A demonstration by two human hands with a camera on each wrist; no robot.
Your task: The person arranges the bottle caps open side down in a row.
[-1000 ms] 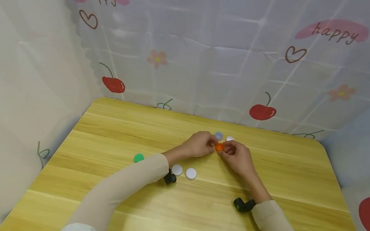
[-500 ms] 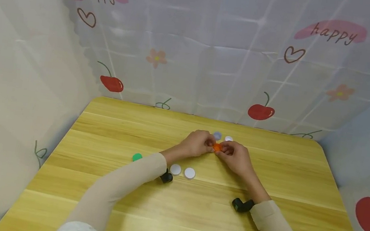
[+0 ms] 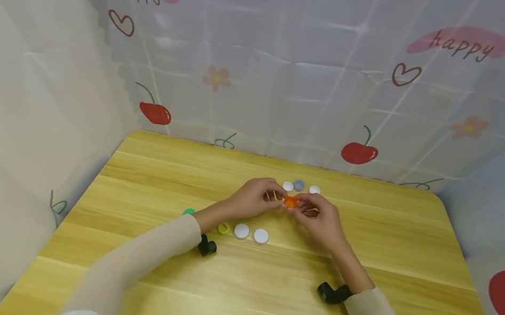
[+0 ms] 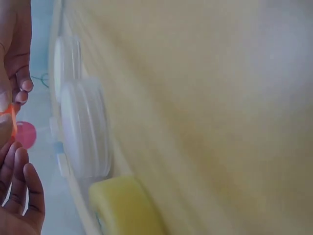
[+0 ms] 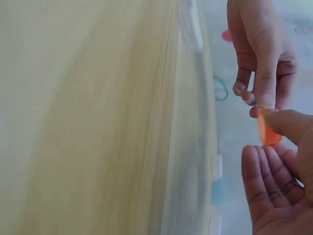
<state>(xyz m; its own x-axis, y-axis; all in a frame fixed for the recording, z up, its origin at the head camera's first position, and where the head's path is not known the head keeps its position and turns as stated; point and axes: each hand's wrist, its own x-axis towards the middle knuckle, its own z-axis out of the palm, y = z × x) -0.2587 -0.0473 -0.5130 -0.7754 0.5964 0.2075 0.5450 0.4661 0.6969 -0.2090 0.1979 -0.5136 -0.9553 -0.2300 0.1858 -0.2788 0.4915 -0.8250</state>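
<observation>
Both hands meet over the far middle of the table around a small orange bottle cap [image 3: 291, 202]. My left hand [image 3: 256, 199] pinches its left edge between thumb and fingertips. On the opposite side, the thumb and fingers of my right hand [image 3: 319, 218] pinch the cap too. The right wrist view has the orange cap [image 5: 270, 129] tilted on its edge, with the left hand [image 5: 266, 54] above it and the right hand [image 5: 279, 181] below. Just behind the hands lie a white disc [image 3: 288, 186], a greyish-blue disc [image 3: 299, 185] and another white disc [image 3: 315, 189].
Nearer me, a yellow cap [image 3: 223, 228] and two white round lids [image 3: 241, 231] form a row on the wooden table [image 3: 261, 299]. A green disc [image 3: 189, 211] is partly covered by the left forearm. Black wrist cameras [image 3: 332, 293] hang at both wrists. Printed curtains [image 3: 260, 105] enclose the table.
The orange cap and both hands have shifted slightly left. My left forearm has drawn left, uncovering the yellow cap and the left white disc at the back.
</observation>
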